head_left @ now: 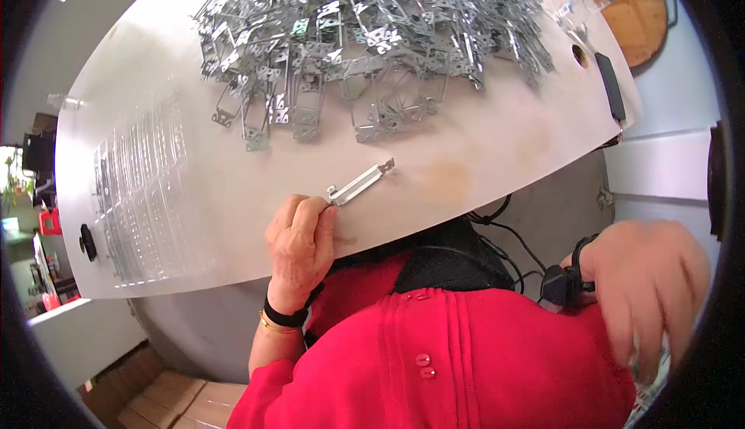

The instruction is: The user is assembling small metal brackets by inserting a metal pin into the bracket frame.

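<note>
My left hand (299, 235) is closed in a pinch on the near end of a slim metal bracket (358, 184), close to the table's front edge. The bracket slants away to the right, and its far end has a small bent tab. Off the table at the far right, my right hand (648, 278) hangs low and is blurred by motion. Its fingers point down beside a pale, see-through item (650, 386) at the rim of the view; whether they hold anything is unclear. A large heap of similar metal brackets (341, 49) covers the table's far middle.
Clear ribbed plastic trays (147, 188) lie on the white table (233, 250) at left. A small black object (87, 243) sits near the left edge. A clear bottle (586, 2), a cable hole (580, 56) and a black bar (611, 88) are at far right. Cables (512, 231) hang below.
</note>
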`<action>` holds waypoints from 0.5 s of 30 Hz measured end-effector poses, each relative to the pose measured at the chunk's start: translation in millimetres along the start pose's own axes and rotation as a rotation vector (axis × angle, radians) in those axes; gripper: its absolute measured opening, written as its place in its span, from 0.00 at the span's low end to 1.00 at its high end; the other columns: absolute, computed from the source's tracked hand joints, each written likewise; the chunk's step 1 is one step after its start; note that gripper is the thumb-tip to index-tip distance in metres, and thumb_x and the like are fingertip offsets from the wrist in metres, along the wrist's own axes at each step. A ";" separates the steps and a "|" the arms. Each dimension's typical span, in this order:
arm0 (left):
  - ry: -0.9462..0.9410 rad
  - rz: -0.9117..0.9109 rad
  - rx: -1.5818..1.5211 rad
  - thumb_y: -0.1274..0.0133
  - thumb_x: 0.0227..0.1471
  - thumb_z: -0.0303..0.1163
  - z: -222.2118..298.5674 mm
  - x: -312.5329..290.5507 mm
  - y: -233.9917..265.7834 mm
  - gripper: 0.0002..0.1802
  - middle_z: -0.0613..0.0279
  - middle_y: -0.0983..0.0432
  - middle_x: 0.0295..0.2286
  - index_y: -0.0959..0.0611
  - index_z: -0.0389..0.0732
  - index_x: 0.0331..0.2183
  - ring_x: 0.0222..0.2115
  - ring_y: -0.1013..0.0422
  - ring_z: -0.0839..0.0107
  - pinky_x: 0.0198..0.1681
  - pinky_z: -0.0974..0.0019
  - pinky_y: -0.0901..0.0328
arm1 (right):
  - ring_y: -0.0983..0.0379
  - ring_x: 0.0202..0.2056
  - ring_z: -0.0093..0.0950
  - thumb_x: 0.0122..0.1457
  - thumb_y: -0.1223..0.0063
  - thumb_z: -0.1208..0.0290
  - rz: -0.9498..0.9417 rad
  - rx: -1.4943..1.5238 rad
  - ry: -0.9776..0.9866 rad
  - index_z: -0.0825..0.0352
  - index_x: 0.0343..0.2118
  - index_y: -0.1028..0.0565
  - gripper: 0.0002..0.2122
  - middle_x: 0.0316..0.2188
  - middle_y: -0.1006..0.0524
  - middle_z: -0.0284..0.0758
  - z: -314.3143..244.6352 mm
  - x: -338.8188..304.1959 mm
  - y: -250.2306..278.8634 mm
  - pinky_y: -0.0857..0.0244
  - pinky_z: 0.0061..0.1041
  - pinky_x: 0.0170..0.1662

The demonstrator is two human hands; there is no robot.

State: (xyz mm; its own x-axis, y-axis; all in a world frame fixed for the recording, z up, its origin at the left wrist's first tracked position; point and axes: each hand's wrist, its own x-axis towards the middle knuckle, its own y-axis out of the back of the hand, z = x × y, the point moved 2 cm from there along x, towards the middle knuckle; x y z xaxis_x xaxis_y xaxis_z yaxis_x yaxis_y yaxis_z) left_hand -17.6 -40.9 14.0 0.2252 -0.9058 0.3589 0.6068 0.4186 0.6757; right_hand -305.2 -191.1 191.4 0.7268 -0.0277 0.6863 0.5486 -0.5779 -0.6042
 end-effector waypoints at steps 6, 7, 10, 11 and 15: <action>0.005 -0.002 -0.029 0.37 0.56 0.23 -3.7 -4.0 0.7 0.06 0.56 0.26 0.26 0.20 0.38 0.32 0.26 0.29 0.55 0.29 0.56 0.35 | 0.31 0.28 0.24 0.69 0.47 0.78 1.118 -0.672 0.155 0.64 0.31 0.26 0.07 0.30 0.29 0.34 7.9 -47.7 48.0 0.31 0.24 0.32; -0.002 -0.010 -0.035 0.37 0.56 0.23 -3.8 -3.3 -0.3 0.06 0.56 0.26 0.26 0.20 0.38 0.32 0.25 0.29 0.55 0.29 0.56 0.35 | 0.30 0.29 0.23 0.67 0.45 0.79 1.177 -0.840 0.043 0.64 0.31 0.25 0.06 0.29 0.28 0.32 15.6 -54.5 57.0 0.33 0.22 0.32; -0.026 -0.026 -0.027 0.37 0.56 0.23 -2.2 -1.6 1.3 0.06 0.56 0.27 0.25 0.20 0.39 0.31 0.25 0.30 0.55 0.28 0.56 0.36 | 0.28 0.30 0.21 0.63 0.40 0.82 1.308 -1.437 -0.358 0.65 0.35 0.22 0.05 0.29 0.26 0.29 48.2 -58.0 78.7 0.34 0.21 0.33; -0.035 -0.023 -0.031 0.38 0.56 0.23 -2.0 -1.2 1.1 0.06 0.56 0.27 0.25 0.21 0.38 0.31 0.24 0.30 0.56 0.28 0.56 0.36 | 0.27 0.30 0.23 0.62 0.39 0.82 1.216 -1.610 -0.384 0.65 0.36 0.22 0.04 0.30 0.26 0.31 57.4 -55.2 85.0 0.33 0.23 0.33; -0.052 -0.029 -0.037 0.38 0.56 0.24 -3.0 -1.1 0.6 0.07 0.56 0.28 0.24 0.21 0.39 0.31 0.23 0.31 0.56 0.27 0.56 0.37 | 0.25 0.31 0.32 0.58 0.35 0.81 0.917 -2.068 -0.401 0.66 0.37 0.21 0.07 0.31 0.24 0.36 88.2 -46.6 105.8 0.31 0.30 0.34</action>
State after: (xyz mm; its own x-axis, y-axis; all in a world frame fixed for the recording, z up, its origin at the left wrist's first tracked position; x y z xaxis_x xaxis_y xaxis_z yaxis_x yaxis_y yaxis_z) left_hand -15.2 -39.8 12.1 0.1682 -0.9124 0.3732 0.6405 0.3890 0.6622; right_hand -244.6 -179.0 59.8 0.6113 -0.7237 0.3204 -0.6893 -0.2878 0.6648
